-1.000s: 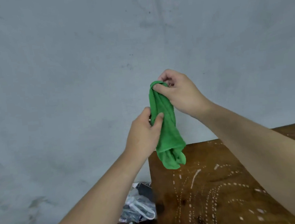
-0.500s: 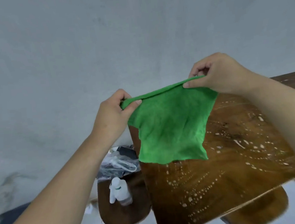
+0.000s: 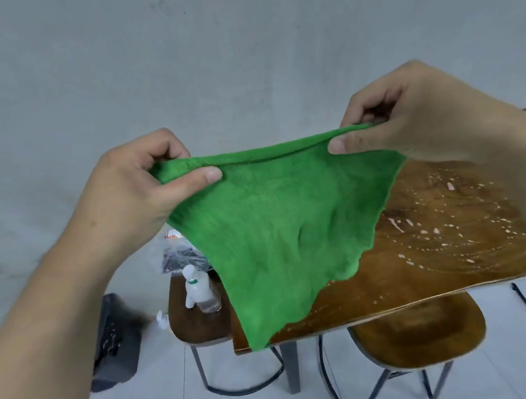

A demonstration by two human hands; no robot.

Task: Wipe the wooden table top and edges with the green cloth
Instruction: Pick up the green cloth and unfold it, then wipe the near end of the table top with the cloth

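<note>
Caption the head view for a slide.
Both hands, left hand and right hand, stretch green cloth above spattered wooden table.

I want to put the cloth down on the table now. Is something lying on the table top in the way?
Nothing visible is. Left hand and right hand hold the green cloth spread in the air above the wooden table. The bare top shows only white droplets. The part behind the cloth is hidden.

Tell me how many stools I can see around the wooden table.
2. One stool stands left of the wooden table, carrying a white bottle and a plastic bag. The other stool is tucked under the table's near edge. More may be hidden behind the green cloth.
</note>
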